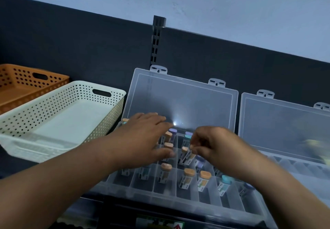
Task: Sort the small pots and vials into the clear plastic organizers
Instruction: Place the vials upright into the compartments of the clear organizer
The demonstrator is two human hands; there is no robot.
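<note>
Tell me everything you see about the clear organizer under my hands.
The organizer is clear plastic, its lid standing open against the dark back panel, with two latches on top. Dividers split the base into narrow compartments, many holding vials with orange, teal or purple caps. The left hand is spread over its left cells; the right hand pinches a vial over the middle.

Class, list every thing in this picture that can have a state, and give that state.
left organizer, lid open, several compartments holding vials
right organizer, lid open
left hand, open, fingers straight over the vials
right hand, fingers curled, pinching the orange-capped vial
orange-capped vial, tilted
white basket, upright
</note>
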